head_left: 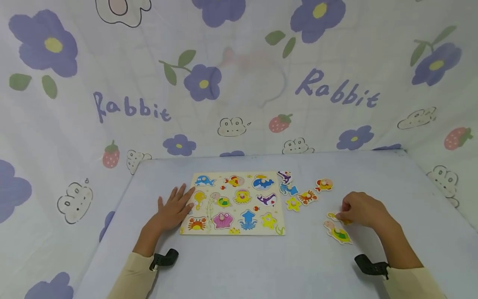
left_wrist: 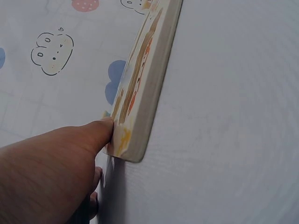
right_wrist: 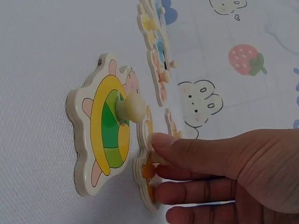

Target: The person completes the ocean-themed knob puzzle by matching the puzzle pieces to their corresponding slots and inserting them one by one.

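A pale wooden puzzle board [head_left: 233,230] with sea-animal pictures lies flat on the table. My left hand [head_left: 172,211] rests at its left edge with fingers spread; in the left wrist view the thumb [left_wrist: 100,133] touches the board's edge near a corner. To the right of the board, my right hand [head_left: 364,210] pinches the small knob of a yellow-orange puzzle piece [right_wrist: 148,175], whose shape is partly covered by the fingers. Just in front of it lies a turtle piece [head_left: 337,233] with a round wooden knob [right_wrist: 133,108].
Close to the board's right side are a purple whale piece [head_left: 284,177], a blue piece [head_left: 289,189], a crab piece [head_left: 308,197] and a yellow starfish piece [head_left: 293,203]. A red-orange fish piece [head_left: 324,185] lies farther right. Printed cloth [head_left: 254,108] hangs behind the table.
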`<move>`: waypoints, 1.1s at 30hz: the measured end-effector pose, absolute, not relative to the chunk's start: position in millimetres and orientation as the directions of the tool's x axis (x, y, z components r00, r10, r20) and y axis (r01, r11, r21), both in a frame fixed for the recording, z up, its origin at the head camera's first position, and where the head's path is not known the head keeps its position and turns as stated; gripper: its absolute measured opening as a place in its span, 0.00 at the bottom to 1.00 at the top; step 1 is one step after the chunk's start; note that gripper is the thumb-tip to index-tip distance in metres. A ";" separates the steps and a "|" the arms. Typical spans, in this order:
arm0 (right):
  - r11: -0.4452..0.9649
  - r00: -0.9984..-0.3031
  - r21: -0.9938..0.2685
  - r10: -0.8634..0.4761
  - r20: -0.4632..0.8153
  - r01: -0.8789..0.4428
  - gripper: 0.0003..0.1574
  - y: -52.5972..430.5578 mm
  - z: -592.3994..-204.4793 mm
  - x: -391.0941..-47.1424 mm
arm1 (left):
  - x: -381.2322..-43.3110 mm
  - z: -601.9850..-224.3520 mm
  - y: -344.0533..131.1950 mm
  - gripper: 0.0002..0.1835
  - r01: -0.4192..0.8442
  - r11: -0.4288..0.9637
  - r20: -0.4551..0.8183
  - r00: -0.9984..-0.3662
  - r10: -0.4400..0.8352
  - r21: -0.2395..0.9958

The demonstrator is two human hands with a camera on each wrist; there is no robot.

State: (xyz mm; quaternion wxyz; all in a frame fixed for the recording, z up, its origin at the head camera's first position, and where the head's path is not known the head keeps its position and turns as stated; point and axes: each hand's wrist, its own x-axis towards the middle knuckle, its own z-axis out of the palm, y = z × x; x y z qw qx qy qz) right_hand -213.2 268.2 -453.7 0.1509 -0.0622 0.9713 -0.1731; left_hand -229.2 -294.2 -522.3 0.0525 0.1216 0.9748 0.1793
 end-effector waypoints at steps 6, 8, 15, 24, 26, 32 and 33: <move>0.939 -0.957 -0.316 -0.206 -0.205 -0.134 0.11 265.6 -454.6 -214.8 | -229.7 -525.0 -294.0 0.34 0.214 0.905 -0.087 -0.961 0.263 0.367; 0.940 -0.960 -0.298 -0.223 -0.169 -0.166 0.10 264.3 -454.8 -216.1 | -229.5 -525.3 -294.3 0.34 0.215 0.906 -0.078 -0.963 0.260 0.364; 0.939 -0.955 -0.274 -0.256 -0.147 -0.209 0.07 261.6 -460.1 -219.9 | -227.5 -522.8 -295.7 0.34 0.209 0.909 -0.068 -0.966 0.249 0.361; 0.895 -0.964 -0.415 -0.234 -0.126 -0.163 0.09 271.0 -467.0 -224.6 | -227.3 -518.2 -294.2 0.34 0.216 0.906 -0.061 -0.965 0.255 0.363; 0.880 -0.967 -0.451 -0.226 -0.118 -0.150 0.09 273.4 -468.0 -225.0 | -227.2 -516.7 -293.9 0.34 0.218 0.906 -0.058 -0.965 0.256 0.363; 0.868 -0.971 -0.482 -0.202 -0.131 -0.116 0.11 277.3 -470.3 -225.6 | -227.1 -516.7 -293.8 0.34 0.218 0.904 -0.056 -0.965 0.255 0.367; 0.868 -0.970 -0.481 -0.206 -0.128 -0.122 0.11 277.8 -470.5 -225.8 | -227.0 -517.0 -293.9 0.34 0.218 0.904 -0.055 -0.965 0.255 0.368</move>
